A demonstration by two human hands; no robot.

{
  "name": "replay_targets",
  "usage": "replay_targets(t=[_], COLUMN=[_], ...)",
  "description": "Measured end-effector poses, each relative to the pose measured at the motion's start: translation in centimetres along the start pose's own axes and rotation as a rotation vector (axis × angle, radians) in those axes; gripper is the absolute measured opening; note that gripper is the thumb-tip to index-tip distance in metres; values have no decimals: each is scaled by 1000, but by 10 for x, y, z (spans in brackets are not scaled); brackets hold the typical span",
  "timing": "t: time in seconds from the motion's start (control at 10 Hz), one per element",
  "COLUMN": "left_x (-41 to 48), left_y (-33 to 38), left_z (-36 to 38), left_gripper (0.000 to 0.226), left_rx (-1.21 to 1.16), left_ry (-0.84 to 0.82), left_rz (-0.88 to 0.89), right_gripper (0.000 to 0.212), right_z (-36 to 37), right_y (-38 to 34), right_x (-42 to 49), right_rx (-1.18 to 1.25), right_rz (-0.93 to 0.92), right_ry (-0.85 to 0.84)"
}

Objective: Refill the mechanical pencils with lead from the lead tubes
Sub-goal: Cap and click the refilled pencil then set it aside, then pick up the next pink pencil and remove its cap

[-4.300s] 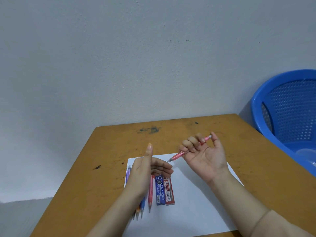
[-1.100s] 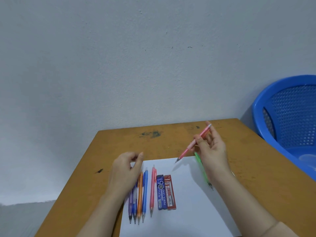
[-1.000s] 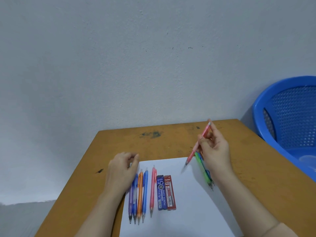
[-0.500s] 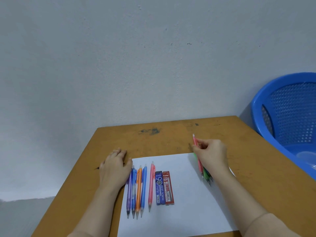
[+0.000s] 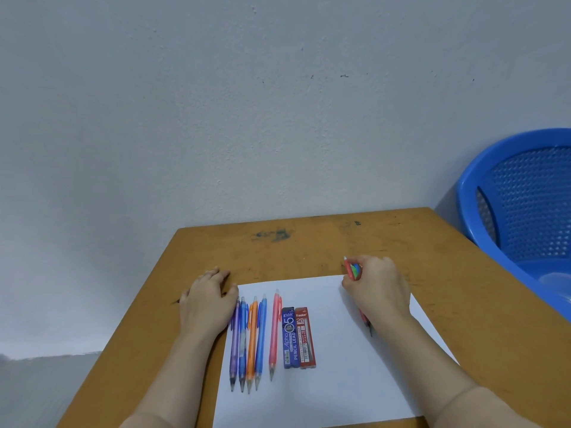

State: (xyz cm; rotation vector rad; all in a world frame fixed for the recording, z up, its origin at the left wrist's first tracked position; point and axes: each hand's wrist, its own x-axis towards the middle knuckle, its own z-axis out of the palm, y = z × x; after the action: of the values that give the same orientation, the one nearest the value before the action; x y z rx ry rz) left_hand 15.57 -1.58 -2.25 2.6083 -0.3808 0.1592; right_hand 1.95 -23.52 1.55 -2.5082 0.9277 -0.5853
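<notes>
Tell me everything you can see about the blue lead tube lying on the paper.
The blue lead tube is a slim, flat rectangular case, plastic by its look, dark blue with white print: "Alpha", a big "5", "PENCIL LEAD". It lies flat on the white paper, lengthwise toward the person, side by side with the red lead tube on its right, touching or nearly so. The pink pencil lies just left, apart.

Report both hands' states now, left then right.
Left hand: open, resting on the brown wooden table, holding nothing.
Right hand: fingers curled round the pink plastic mechanical pencil.
</notes>
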Motion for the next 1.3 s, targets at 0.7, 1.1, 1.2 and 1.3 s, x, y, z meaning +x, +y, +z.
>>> replay_targets(t=[0.7,1.1,1.2,1.3], left_x=[-1,-3,-2,-1], left_y=[1,3,3,3], left_z=[-2,-3,-3,-2], left_gripper=[48,48,48,48], left_rx=[2,-4,-5,-5], left_ry=[-4,-6,-1,0], left_rz=[-6,-6,-10,-16], right_gripper=[30,18,25,40], right_z=[10,16,22,28], right_y=[7,-26,-33,-37], right_x=[5,-29,-37,-39], right_rx=[8,429,447,425], right_rz=[-106,-379,-408,-399], right_ry=[-14,-244,-353,-487])
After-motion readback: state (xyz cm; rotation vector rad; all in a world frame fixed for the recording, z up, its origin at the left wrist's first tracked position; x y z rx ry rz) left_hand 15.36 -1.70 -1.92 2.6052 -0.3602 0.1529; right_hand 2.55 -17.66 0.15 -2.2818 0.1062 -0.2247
